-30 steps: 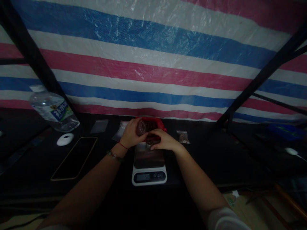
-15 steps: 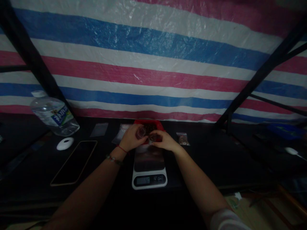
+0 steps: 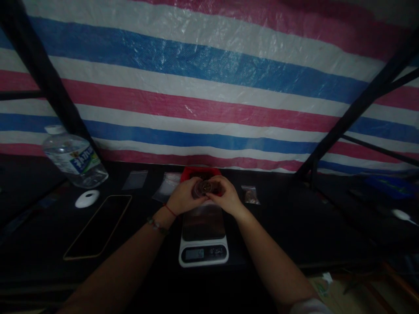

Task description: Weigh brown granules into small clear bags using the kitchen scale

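My left hand (image 3: pixel 183 197) and my right hand (image 3: pixel 225 196) meet above the far end of a white kitchen scale (image 3: pixel 203 237). Both pinch a small clear plastic bag (image 3: pixel 203 188) with dark contents, held between the fingertips. Behind the hands stands a red tray (image 3: pixel 196 172) with dark bits in it. The scale's display faces me and its platform is bare.
A dark table (image 3: pixel 294 218) carries a phone (image 3: pixel 98 226), a white round object (image 3: pixel 87 198), a tilted water bottle (image 3: pixel 73 158), empty clear bags (image 3: pixel 135 179) at the left and a small filled bag (image 3: pixel 250 195) at the right. A striped tarp (image 3: pixel 209 87) hangs behind.
Both hands have lifted slightly off the scale and drawn together, and now hold the small bag up between them in front of the red tray.
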Demonstrator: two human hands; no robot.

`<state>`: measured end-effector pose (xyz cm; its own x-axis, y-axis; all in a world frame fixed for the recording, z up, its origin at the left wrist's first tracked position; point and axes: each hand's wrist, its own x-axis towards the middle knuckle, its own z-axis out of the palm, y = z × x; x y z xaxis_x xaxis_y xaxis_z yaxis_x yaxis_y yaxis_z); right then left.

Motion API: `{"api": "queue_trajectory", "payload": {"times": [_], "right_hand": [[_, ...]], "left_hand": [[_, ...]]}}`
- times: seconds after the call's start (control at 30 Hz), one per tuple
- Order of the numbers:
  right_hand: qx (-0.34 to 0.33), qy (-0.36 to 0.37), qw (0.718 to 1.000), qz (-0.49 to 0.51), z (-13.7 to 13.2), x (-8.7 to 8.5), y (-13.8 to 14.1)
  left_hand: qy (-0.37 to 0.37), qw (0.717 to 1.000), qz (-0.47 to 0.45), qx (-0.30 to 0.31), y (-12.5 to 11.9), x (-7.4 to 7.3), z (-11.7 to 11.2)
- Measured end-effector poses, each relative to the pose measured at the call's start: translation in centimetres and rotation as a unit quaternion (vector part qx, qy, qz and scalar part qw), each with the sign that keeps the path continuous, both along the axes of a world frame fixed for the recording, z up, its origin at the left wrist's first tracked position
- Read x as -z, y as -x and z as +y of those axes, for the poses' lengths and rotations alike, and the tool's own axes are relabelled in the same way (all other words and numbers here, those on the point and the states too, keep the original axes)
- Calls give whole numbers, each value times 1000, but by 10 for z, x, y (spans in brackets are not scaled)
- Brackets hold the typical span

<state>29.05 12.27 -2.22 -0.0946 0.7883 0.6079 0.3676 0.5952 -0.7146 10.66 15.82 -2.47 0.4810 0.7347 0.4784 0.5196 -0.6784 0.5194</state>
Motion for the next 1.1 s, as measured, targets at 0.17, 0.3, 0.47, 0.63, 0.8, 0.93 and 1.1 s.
{"api": "queue_trajectory", "payload": {"times": [0.17, 0.3, 0.47, 0.63, 0.8, 0.93, 1.1], "right_hand": [[-5, -42, 995, -90, -6, -12, -3], [-29, -35, 992, -120, -7, -13, -7], [-54, -16, 991, -118, -10, -15, -7], [-42, -22, 993, -111, -11, -17, -7], [-31, -12, 996, -87, -10, -16, -8], [-9, -11, 994, -110, -7, -13, -8], [2, 2, 991, -132, 5, -1, -11]], "left_hand": [[24, 1000, -10, 10, -3, 3, -3], [46, 998, -41, 29, -7, 4, -5], [64, 993, -88, 55, -10, 5, -8], [90, 987, -111, 71, -11, 4, -9], [58, 990, -117, 53, -5, 0, -8], [-5, 993, -120, -7, 10, -2, -2], [-58, 985, -101, -127, 35, -2, 16]]}}
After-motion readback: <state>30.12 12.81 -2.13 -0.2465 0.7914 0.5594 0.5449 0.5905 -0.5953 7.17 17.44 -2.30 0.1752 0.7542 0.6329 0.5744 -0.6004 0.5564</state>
